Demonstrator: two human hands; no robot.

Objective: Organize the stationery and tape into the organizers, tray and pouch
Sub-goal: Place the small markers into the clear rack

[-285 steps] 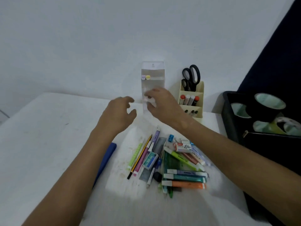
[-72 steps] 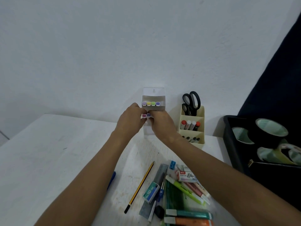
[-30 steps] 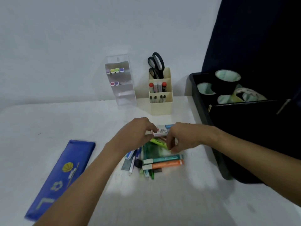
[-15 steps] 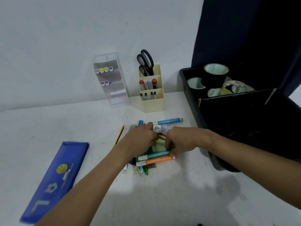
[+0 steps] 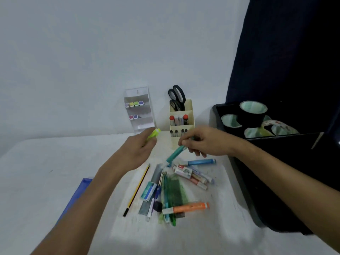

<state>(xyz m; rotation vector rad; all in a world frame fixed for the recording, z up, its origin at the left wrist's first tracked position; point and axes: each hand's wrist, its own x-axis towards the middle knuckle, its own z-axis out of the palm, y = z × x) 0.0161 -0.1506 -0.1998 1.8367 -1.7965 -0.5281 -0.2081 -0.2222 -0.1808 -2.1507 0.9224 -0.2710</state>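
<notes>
- Just beyond the left hand (image 5: 137, 150), the clear organizer (image 5: 139, 109) stands against the wall, with four capped highlighters on its top shelf and two on the next; the free slots lie straight ahead of that hand.
- Left hand: fingers curled round a yellow-green highlighter (image 5: 153, 133), whose cap end pokes out towards the organizer, long axis pointing roughly at it. This hand is the nearer one, so I judge its highlighter goes in first.
- Right hand (image 5: 203, 141): pinching a teal highlighter (image 5: 175, 154) by its upper end, the barrel slanting down and to the left, its lower tip hanging just above the pile (it would need turning end-on before it could slide into a slot).
- Directly behind the right hand sits the cream organizer (image 5: 181, 118) holding scissors (image 5: 176, 97) and markers.
- Below both hands, on the desk (image 5: 46, 162), the loose pile remains: an orange highlighter (image 5: 185, 208), a pencil (image 5: 137, 190), a blue marker (image 5: 200, 162).
- Right of the right hand, the black tray (image 5: 239, 162) already holds tape rolls (image 5: 253, 112).
- Under the left forearm lies the blue pouch (image 5: 79, 192).
</notes>
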